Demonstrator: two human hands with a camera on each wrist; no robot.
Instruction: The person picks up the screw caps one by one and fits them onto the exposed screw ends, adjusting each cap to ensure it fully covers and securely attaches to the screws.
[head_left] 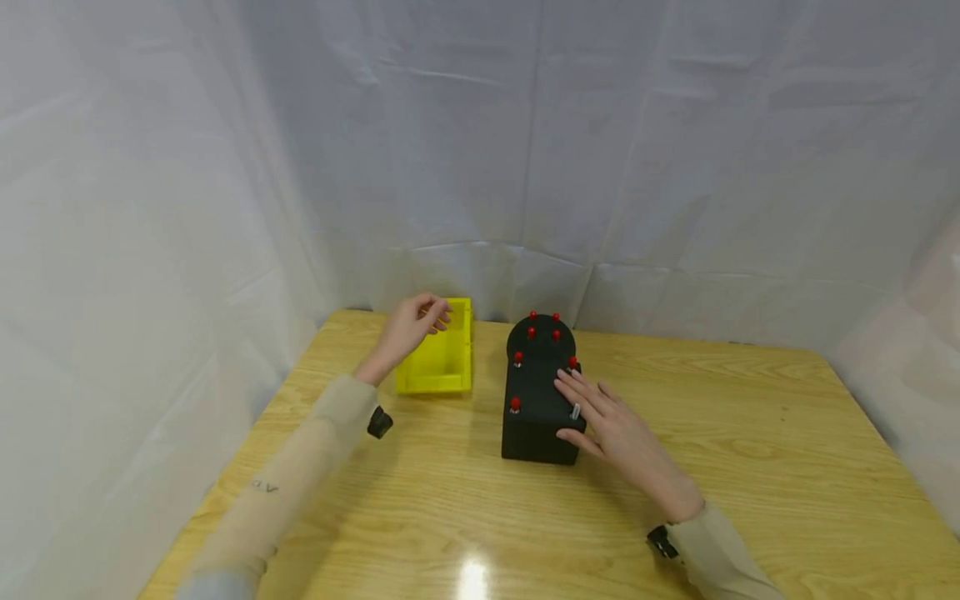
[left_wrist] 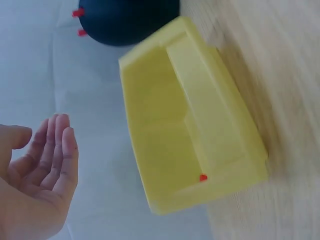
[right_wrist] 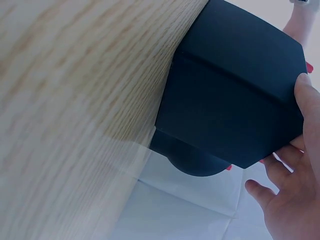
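Observation:
A black block [head_left: 536,400] with a rounded far end stands in the middle of the wooden table [head_left: 750,433], with several red pegs [head_left: 531,332] sticking out of its top. My right hand [head_left: 581,408] rests on its near right part, fingers straight across the top and thumb against the side; the right wrist view shows that hand [right_wrist: 292,170] at the block's [right_wrist: 235,105] edge. To the left stands an open yellow bin [head_left: 442,367]. My left hand [head_left: 420,321] hovers over its far left corner, relaxed and holding nothing [left_wrist: 42,132]. One small red piece [left_wrist: 202,177] lies inside the bin [left_wrist: 200,125].
White cloth [head_left: 480,150] hangs close behind the table and along both sides. The table's near and right parts show bare wood. A small silver piece [head_left: 575,411] shows among my right fingers on the block.

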